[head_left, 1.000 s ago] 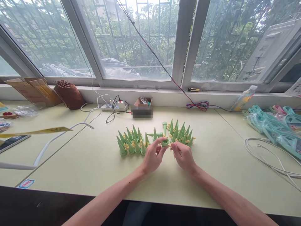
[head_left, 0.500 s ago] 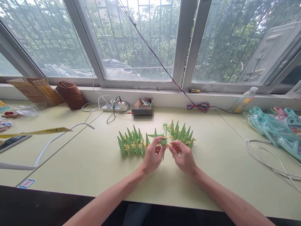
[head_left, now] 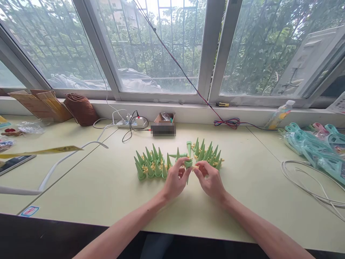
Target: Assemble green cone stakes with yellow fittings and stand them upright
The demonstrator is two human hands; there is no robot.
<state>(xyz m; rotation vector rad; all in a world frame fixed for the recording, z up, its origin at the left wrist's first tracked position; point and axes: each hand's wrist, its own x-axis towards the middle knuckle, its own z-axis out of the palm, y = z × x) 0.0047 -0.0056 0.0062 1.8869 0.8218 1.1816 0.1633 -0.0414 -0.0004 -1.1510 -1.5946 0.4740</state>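
Note:
My left hand (head_left: 175,178) is closed round a green plastic watering spike (head_left: 188,163), its wide collar up and its thin tip pointing down. At the spike's side, my right hand (head_left: 211,180) pinches a small yellow valve (head_left: 195,167) between thumb and fingertips. Whether the valve is seated in the spike cannot be made out. Beyond my hands, several green spikes with yellow valves stand points up in a left group (head_left: 151,163) and a right group (head_left: 207,153). Between the groups, one spike (head_left: 189,146) stands collar up and another (head_left: 176,155) lies on its side, partly behind my left hand.
Along the back of the table (head_left: 113,201) are a power strip (head_left: 120,123), a small open box (head_left: 159,118), a brown pouch (head_left: 81,109) and coiled wire (head_left: 231,123). Teal plastic hangers (head_left: 312,144), a bottle (head_left: 281,114) and a white cable (head_left: 302,183) lie to the right.
The spike in my left hand has shifted slightly, with its collar a little lower and to the right. Both hands otherwise keep nearly the same place and hold.

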